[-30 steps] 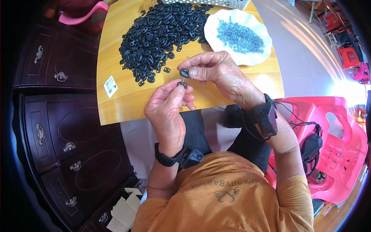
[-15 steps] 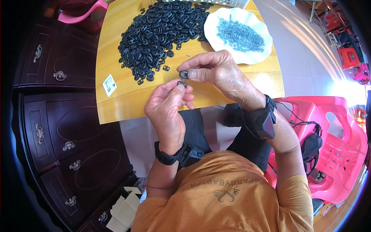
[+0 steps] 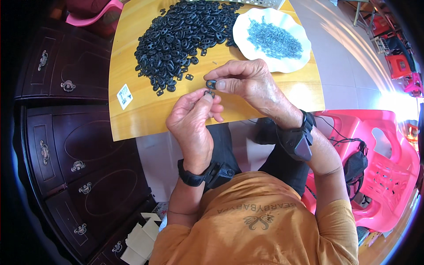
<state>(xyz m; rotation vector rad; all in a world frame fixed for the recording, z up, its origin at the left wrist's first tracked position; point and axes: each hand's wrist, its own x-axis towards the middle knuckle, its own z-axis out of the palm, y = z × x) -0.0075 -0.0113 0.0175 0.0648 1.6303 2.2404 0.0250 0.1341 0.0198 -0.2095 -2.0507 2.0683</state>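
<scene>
Above the table's near edge, my two hands meet. Between thumb and fingers my left hand (image 3: pixel 194 115) pinches a small black plastic piece with holes (image 3: pixel 209 93). My right hand (image 3: pixel 247 81) holds a black two-holed oval toggle (image 3: pixel 211 84) just above it; the two pieces are very close, and whether they touch is hard to tell. Beyond my hands lies a big heap of black plastic pieces (image 3: pixel 181 39), ovals and flatter two-holed parts. To its right, a white scalloped plate (image 3: pixel 300 65) bears a pile of small shiny metal springs or pins (image 3: pixel 276 40).
The yellow wooden table (image 3: pixel 145 110) carries a white printed label (image 3: pixel 124 96) at left and a perforated white basket (image 3: pixel 260 3) at the far edge. Dark wooden drawers (image 3: pixel 88 145) stand to the left. A pink plastic chair (image 3: pixel 384 176) with a black pouch is at right.
Both hands have shifted very slightly, staying together with the same black pieces pinched. The heap and the plate look the same.
</scene>
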